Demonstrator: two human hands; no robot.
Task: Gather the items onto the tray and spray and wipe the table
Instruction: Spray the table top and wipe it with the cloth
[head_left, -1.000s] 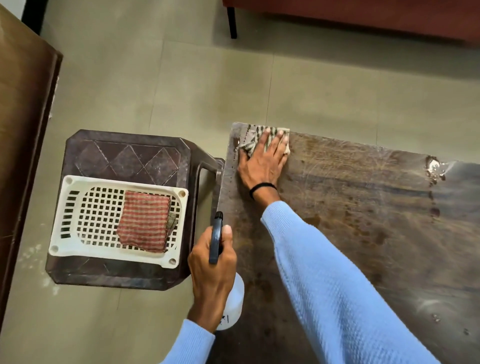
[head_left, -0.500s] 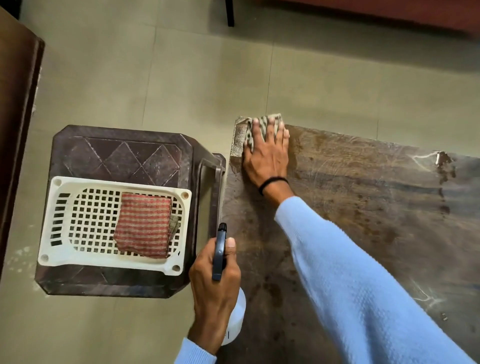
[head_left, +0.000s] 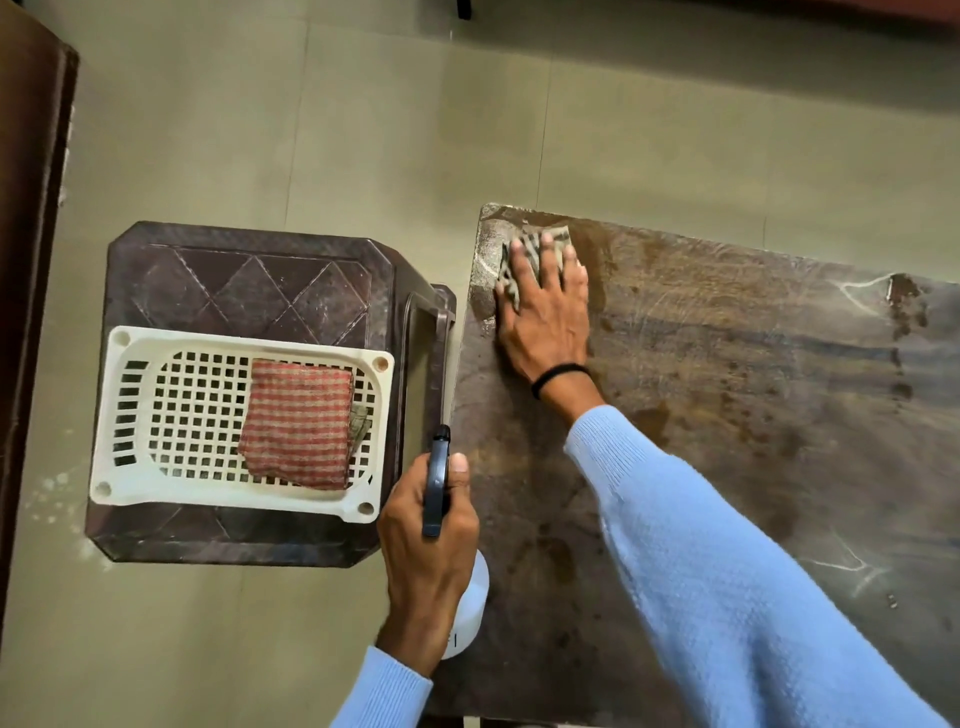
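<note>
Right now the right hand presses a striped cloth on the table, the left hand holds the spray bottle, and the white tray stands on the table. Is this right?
No: the head view shows the white tray on a brown plastic stool beside the table. The rest holds: right hand pressing the striped cloth on the table, left hand holding the spray bottle.

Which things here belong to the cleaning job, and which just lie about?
Job: dark wooden table; grey striped cloth under right hand; white spray bottle in left hand; white slotted plastic tray; folded red-striped cloth.
Lying about: brown plastic stool; dark furniture at left.
</note>
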